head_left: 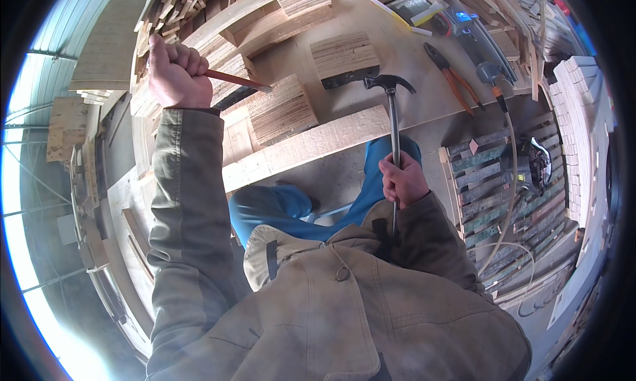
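Note:
My left hand (177, 73), raised at the upper left, is closed around a reddish-brown bar (232, 78) with a pale tip. The bar points right, over a thick layered wood block (283, 109); I cannot tell whether it touches. My right hand (403, 178) grips the dark shaft of a claw hammer (393, 116) in front of my body. The hammer's head is up, near a second layered block (344, 55) with a black lower face. A long pale board (311, 142) runs along the near edge of the work surface.
Orange-handled pliers (454, 76) lie at right, beside a grey tool (476, 40) joined to an air hose (511, 156). Wood scraps (179, 13) are heaped at the far left. A slatted pallet (503, 182) lies lower right, near stacked pale boards (576, 129). My blue-clad legs are below the board.

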`<state>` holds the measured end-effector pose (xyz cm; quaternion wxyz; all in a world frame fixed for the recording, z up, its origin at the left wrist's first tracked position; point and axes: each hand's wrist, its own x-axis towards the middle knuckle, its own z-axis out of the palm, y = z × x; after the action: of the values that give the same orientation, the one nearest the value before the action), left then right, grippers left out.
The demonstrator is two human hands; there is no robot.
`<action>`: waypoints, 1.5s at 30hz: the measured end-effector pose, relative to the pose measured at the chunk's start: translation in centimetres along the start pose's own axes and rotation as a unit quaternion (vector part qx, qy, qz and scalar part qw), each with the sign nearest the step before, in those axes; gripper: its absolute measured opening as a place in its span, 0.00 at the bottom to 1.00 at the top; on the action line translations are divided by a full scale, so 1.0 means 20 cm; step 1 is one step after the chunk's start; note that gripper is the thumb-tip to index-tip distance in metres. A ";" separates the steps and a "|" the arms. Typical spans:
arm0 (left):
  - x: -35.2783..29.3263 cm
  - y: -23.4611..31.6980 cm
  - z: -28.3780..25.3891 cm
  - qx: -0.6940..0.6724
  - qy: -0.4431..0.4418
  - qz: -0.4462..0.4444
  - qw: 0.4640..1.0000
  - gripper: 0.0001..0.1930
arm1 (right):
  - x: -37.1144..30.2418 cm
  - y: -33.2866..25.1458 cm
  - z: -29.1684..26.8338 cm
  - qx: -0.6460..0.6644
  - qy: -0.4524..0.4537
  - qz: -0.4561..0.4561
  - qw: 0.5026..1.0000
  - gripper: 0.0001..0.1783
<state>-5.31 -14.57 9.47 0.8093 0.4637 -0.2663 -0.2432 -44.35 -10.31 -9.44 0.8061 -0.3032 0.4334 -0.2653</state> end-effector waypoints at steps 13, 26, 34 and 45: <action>-0.05 -0.08 0.15 0.051 -0.103 0.047 0.992 0.26 | -0.01 0.00 0.03 -0.029 0.028 -0.007 0.999 0.09; -0.02 -0.13 0.14 0.069 -0.153 0.004 0.986 0.24 | -0.07 -0.03 0.11 -0.088 0.085 -0.039 0.992 0.09; -0.03 -0.10 0.15 0.030 -0.177 -0.083 0.980 0.23 | -0.16 -0.35 0.19 -0.251 0.108 -0.189 0.943 0.11; 0.01 -0.16 0.13 0.101 -0.150 -0.057 0.982 0.26 | -0.23 -1.05 0.59 -0.452 0.066 -0.503 0.734 0.10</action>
<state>-7.33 -17.79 7.89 0.6939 0.5156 -0.3812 -0.3277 -39.90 -18.37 13.28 0.2925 -0.7870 0.3391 -0.4244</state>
